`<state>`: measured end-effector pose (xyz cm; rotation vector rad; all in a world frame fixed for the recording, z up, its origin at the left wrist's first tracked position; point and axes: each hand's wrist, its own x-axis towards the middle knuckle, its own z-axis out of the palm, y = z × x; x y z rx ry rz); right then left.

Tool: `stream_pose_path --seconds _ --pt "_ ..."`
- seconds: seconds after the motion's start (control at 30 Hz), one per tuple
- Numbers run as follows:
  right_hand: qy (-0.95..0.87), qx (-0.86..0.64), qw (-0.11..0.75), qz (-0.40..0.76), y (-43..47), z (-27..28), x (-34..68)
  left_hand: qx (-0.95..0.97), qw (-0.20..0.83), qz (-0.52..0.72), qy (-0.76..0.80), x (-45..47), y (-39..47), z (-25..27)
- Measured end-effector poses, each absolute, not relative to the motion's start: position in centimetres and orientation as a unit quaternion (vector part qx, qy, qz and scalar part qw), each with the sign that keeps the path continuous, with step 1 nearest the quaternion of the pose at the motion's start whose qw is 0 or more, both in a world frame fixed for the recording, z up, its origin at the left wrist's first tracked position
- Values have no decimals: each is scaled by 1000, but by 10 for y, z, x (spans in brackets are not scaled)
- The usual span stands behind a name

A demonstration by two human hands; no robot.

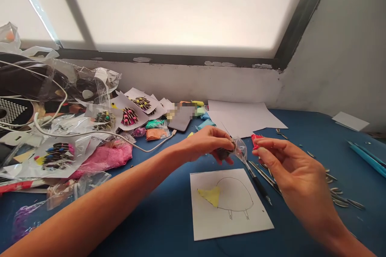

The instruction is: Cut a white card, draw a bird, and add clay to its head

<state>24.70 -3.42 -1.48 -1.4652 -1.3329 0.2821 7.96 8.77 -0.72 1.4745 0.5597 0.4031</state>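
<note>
My left hand is closed around a small clear plastic bag with a dark lump inside, over the middle of the table. Close to its right, my right hand pinches a small red piece between thumb and fingertips; its exact kind is unclear. Below both hands lies a white paper card with a pencilled rounded body and two short legs. Yellow clay fills the pointed part at the drawing's left. A black-gripped pen rests by the card's upper right corner.
Seed-like striped pieces lie scattered beyond my right hand. A blue case is at the far right. White sheets lie at the back. Decorated cards, plastic bags, a white cable and coloured clay packets crowd the left.
</note>
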Motion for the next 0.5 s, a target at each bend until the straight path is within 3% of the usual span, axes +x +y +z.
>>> stream_pose_path --seconds 0.2,0.33,0.5 --pt "-559 -612 529 179 -32 -8 246 638 693 220 254 74 99 -11" --pt "-576 -625 474 230 -34 -5 243 657 658 239 280 71 104 -11" --pt "-578 -630 418 306 -35 -3 236 780 530 98 317 63 103 -4"
